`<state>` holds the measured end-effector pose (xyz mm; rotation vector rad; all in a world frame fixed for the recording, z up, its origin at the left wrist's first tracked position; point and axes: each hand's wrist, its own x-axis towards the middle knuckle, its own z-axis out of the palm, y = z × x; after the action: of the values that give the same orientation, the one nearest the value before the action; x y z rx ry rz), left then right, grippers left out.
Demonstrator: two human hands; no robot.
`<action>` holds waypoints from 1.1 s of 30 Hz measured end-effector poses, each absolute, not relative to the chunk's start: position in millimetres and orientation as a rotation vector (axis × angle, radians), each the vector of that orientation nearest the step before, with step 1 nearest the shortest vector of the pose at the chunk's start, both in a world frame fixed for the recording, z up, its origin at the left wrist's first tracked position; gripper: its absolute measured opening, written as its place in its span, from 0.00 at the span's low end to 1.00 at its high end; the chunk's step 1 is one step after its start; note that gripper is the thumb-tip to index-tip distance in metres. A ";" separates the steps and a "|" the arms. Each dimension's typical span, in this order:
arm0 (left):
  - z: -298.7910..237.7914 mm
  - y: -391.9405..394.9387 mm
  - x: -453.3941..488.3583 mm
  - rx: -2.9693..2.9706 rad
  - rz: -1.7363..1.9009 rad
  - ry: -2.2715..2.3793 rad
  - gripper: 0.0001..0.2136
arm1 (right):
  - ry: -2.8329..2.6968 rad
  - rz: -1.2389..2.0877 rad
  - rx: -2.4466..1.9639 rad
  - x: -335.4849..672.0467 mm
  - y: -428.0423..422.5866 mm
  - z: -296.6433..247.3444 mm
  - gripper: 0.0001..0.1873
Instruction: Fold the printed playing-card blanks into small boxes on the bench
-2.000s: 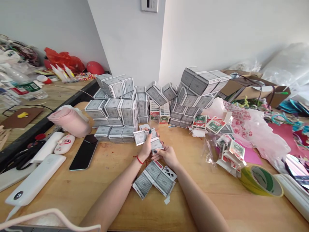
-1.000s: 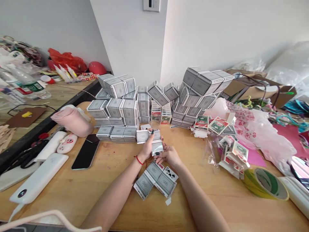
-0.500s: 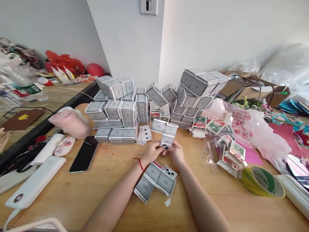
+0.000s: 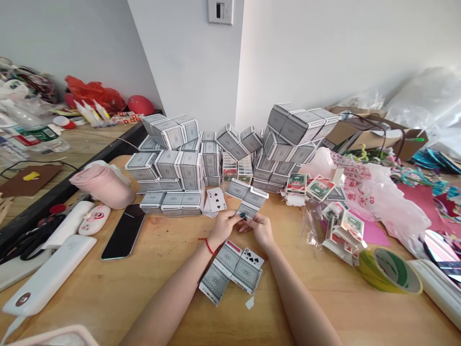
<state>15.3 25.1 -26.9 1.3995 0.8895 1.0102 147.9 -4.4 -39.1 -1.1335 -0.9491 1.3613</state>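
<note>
My left hand (image 4: 224,228) and my right hand (image 4: 262,230) meet over the middle of the table, both closed on the lower end of some joined playing cards (image 4: 248,196). Their grey patterned backs face me, and the upper part spreads into a wider row. Dark-painted thumbnails press on the lower card; the fingers behind are partly hidden. Between my forearms lie more grey-backed cards (image 4: 229,269), with a ten of spades (image 4: 253,258) showing face up. A small pile of loose cards (image 4: 215,199) rests beyond my left hand.
Folded-card blocks (image 4: 173,166) are stacked at the back left, with another stack (image 4: 291,132) at the back right. A phone (image 4: 123,232) and a white power bank (image 4: 50,274) lie left. Opened card boxes (image 4: 345,230) and yellow tape (image 4: 391,271) sit right.
The joined cards have turned clockwise in my hands, their upper row now slanting down to the right. Both hands stay close together with slightly shifted fingers.
</note>
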 end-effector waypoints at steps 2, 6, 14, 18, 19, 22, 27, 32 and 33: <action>-26.5 26.9 14.1 1.318 1.009 0.839 0.09 | -1.004 1.371 -1.147 149.2 -4.9 -39.8 0.13; -25.6 30.5 11.9 1.183 0.989 0.782 0.06 | -1.066 1.388 -1.121 150.5 -6.4 -36.0 0.12; -22.1 32.5 8.0 1.119 0.870 0.684 0.10 | -1.124 1.495 -0.993 163.1 -3.5 -38.7 0.13; -22.5 29.4 4.4 1.302 0.915 0.735 0.11 | -1.140 1.519 -0.955 164.2 -2.1 -41.4 0.15; -23.5 27.9 3.4 1.381 0.950 0.782 0.10 | -1.129 1.513 -0.957 163.8 -2.0 -41.2 0.15; -26.9 23.8 -0.8 1.658 1.069 0.990 0.11 | -1.041 1.468 -0.961 162.6 -1.6 -39.9 0.14; -27.0 27.1 -7.1 2.239 1.203 1.264 0.11 | -0.854 1.430 -0.925 162.6 -0.3 -38.2 0.11; -35.5 37.5 -5.5 2.458 1.035 1.528 0.23 | -0.826 1.430 -0.908 162.0 0.3 -39.1 0.11; -39.2 39.2 -5.1 2.452 1.005 1.568 0.23 | -0.827 1.428 -0.906 161.8 0.2 -39.5 0.11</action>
<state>-5.1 39.2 -39.2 2.4516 1.5677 1.0050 161.8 0.2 -39.5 -0.9062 -0.8270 1.4279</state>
